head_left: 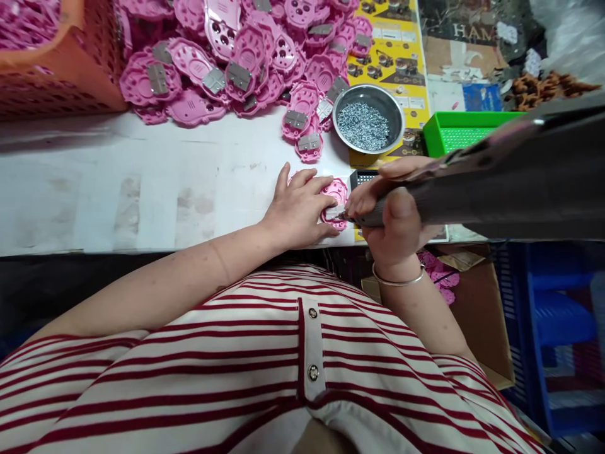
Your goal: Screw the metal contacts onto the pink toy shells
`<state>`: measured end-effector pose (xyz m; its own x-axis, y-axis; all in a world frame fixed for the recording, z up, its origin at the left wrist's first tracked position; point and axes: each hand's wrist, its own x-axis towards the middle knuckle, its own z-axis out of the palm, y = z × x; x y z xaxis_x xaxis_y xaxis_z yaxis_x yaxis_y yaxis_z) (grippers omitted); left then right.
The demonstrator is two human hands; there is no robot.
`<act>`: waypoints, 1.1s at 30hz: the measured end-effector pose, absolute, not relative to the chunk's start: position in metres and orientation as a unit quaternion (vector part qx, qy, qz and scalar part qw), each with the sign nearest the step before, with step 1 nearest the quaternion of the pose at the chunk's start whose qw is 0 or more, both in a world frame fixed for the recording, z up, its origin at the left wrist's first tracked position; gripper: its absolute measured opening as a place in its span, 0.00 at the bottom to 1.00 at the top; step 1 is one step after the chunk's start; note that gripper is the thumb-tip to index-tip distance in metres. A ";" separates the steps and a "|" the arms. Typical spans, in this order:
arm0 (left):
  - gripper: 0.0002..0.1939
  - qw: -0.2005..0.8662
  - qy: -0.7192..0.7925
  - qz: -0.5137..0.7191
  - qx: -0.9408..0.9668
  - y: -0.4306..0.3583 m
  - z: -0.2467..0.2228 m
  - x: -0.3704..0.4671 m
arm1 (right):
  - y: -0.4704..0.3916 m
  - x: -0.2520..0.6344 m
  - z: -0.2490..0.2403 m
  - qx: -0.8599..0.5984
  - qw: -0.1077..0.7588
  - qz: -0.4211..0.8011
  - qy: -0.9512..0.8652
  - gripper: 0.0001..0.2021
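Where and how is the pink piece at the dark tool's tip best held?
Probably by its left rim, with the left hand coming from the left. The pink piece appears to lie flat, its outer edge offering a hold, while the dark tool in the right hand occupies the right, its tip by the metal plate.

Pieces (363,128) in the metal bowl (371,93) are too small to identify. On the near side of the bowl, the left hand (302,207) partly covers a pink part (337,190); the right hand (399,221) partly conceals a black tray (362,178). Right of the bowl, a tool (501,176) is blurred, cut off by the edge, and obscures part of a green tray (433,137). Left of the bowl, an orange basket (94,72) is cut off.
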<state>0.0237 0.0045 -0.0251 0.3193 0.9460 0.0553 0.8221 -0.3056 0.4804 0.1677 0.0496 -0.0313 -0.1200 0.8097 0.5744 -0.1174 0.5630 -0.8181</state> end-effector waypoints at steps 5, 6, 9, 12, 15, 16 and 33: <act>0.19 0.189 0.556 0.172 0.791 0.004 -0.028 0.023 | 0.051 0.185 0.000 -0.205 0.742 0.212 -0.602 0.12; 0.19 0.188 0.555 0.173 0.792 0.005 -0.028 0.023 | 0.051 0.189 0.003 -0.218 0.747 0.200 -0.596 0.11; 0.19 0.184 0.554 0.172 0.793 0.004 -0.028 0.023 | 0.049 0.199 0.007 -0.255 0.749 0.203 -0.576 0.08; 0.20 0.186 0.554 0.163 0.795 0.004 -0.026 0.022 | 0.045 0.206 0.004 -0.254 0.732 0.241 -0.584 0.07; 0.19 0.185 0.555 0.159 0.796 0.003 -0.025 0.022 | 0.045 0.210 0.000 -0.250 0.725 0.253 -0.590 0.07; 0.19 0.184 0.556 0.159 0.795 0.003 -0.025 0.022 | 0.046 0.211 -0.001 -0.249 0.726 0.252 -0.589 0.08; 0.27 0.169 0.553 0.172 0.797 0.001 -0.034 0.016 | 0.050 0.213 -0.004 -0.238 0.720 0.247 -0.603 0.09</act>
